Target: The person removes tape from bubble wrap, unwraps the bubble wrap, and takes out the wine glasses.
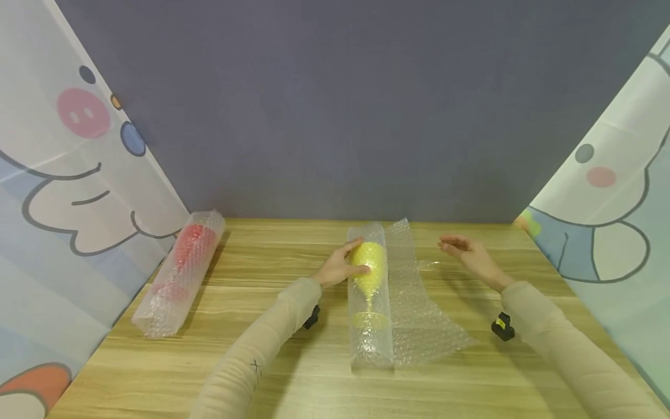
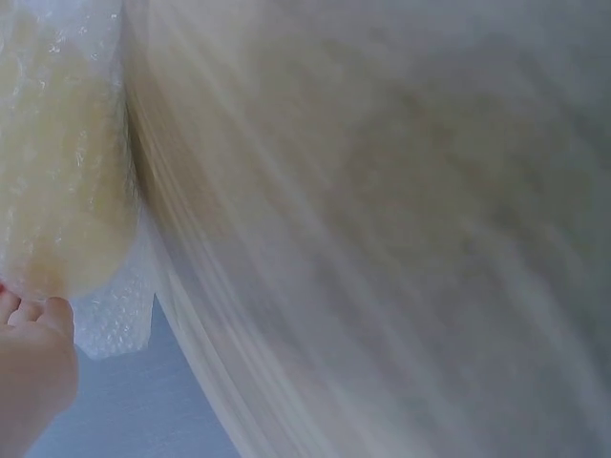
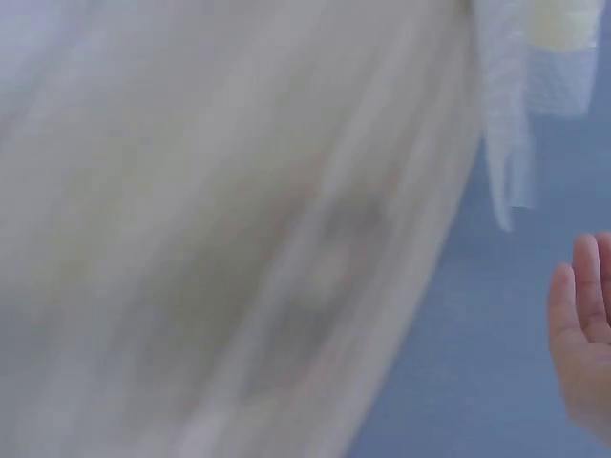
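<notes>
A yellow goblet (image 1: 369,282) lies rolled in clear bubble wrap (image 1: 370,348), its bowl toward the back wall. Across the bowl end, my left hand (image 1: 339,267) grips the roll from the left, thumb and fingers spread over the wrap. In the left wrist view the fingertips (image 2: 29,310) meet the wrapped bowl. A loose flap of bubble wrap (image 1: 419,317) fans out on the right side of the roll. Beyond that flap, my right hand (image 1: 473,261) hovers over the table with fingers loosely bent, holding nothing. Sleeve cloth covers much of both wrist views.
On the left of the wooden table (image 1: 272,267) lies another bubble-wrapped roll (image 1: 180,273) with a red item inside. A grey panel (image 1: 335,116) stands along the back edge. Cartoon-printed sheets (image 1: 47,192) flank both sides. A small black device (image 1: 503,327) sits under the right wrist.
</notes>
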{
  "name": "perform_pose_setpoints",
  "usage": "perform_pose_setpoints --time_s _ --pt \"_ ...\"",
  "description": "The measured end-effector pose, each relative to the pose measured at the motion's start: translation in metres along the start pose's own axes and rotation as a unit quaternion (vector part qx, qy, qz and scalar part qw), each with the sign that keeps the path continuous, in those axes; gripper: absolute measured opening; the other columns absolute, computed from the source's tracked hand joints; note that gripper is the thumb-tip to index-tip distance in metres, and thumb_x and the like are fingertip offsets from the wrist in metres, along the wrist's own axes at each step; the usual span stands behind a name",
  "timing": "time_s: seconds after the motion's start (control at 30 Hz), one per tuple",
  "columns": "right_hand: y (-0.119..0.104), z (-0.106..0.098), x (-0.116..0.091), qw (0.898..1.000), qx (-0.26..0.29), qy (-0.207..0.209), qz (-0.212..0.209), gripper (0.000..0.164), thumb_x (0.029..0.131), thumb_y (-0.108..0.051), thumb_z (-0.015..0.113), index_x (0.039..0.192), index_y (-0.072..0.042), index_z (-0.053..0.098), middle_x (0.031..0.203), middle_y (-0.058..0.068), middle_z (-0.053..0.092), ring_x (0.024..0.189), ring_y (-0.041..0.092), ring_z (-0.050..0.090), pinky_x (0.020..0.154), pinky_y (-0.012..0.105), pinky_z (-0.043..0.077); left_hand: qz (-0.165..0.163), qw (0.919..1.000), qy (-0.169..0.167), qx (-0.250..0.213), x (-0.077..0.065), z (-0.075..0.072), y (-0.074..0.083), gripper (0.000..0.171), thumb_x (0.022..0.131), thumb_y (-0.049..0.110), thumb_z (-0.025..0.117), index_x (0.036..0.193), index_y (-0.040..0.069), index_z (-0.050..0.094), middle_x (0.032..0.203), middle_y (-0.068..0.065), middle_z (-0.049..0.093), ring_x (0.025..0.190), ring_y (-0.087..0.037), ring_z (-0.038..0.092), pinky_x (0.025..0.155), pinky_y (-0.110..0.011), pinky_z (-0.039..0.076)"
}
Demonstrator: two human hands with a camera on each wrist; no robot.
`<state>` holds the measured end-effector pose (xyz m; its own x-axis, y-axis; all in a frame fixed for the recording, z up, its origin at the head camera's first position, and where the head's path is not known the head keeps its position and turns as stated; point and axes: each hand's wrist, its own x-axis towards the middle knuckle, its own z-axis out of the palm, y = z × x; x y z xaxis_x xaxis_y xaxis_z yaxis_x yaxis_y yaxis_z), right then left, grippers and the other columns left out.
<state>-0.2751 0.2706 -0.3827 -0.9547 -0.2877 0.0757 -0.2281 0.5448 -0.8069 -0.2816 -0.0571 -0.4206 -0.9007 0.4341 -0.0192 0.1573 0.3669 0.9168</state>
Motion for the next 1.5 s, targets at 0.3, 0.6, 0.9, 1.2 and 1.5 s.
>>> perform_pose_setpoints --time_s 0.3,0.6,0.9,1.2,1.5 --pt "-0.03 0.03 0.011 0.995 -0.026 -0.057 -0.083 0.031 0.089 -0.009 0.055 0.116 0.007 0.054 0.116 0.025 0.057 0.106 0.038 0.056 0.088 0.039 0.051 0.012 0.9999 0.002 0.006 0.002 0.001 0.001 0.085 0.075 0.033 0.073 0.144 0.019 0.025 0.151 0.006 0.019 0.14 -0.024 0.012 0.114 -0.043 0.018" --pt "-0.02 0.063 0.014 0.982 -0.04 -0.15 -0.104 0.035 0.085 -0.001 0.058 0.117 0.013 0.052 0.12 0.029 0.053 0.112 0.043 0.05 0.096 0.048 0.043 0.002 1.0 0.001 0.008 0.001 0.001 0.003 0.087 0.074 0.036 0.073 0.144 0.021 0.024 0.152 0.008 0.017 0.14 -0.026 0.012 0.113 -0.046 0.018" --pt "-0.001 0.062 0.007 0.972 -0.067 -0.209 -0.087 0.052 0.082 -0.009 0.063 0.128 0.005 0.045 0.137 0.026 0.039 0.124 0.043 0.039 0.103 0.054 0.031 0.013 0.9999 0.009 0.002 0.003 0.002 0.001 0.085 0.074 0.031 0.074 0.144 0.02 0.025 0.151 0.007 0.019 0.14 -0.023 0.011 0.114 -0.044 0.016" --pt "0.005 0.067 0.001 0.963 -0.132 -0.221 -0.083 0.067 0.078 -0.019 0.07 0.132 0.007 0.039 0.138 0.025 0.038 0.126 0.041 0.038 0.105 0.05 0.032 0.011 0.9999 0.012 0.004 0.001 -0.002 -0.006 0.085 0.074 0.037 0.073 0.144 0.022 0.025 0.151 0.005 0.018 0.138 -0.031 0.016 0.112 -0.047 0.02" --pt "0.006 0.064 -0.001 0.954 -0.178 -0.227 -0.079 0.069 0.078 -0.029 0.068 0.132 0.006 0.041 0.143 0.02 0.032 0.13 0.039 0.033 0.106 0.05 0.03 0.004 1.0 0.002 -0.005 -0.003 -0.009 -0.003 0.082 0.079 0.025 0.07 0.144 0.015 0.023 0.152 0.0 0.016 0.139 -0.03 0.016 0.113 -0.043 0.021"
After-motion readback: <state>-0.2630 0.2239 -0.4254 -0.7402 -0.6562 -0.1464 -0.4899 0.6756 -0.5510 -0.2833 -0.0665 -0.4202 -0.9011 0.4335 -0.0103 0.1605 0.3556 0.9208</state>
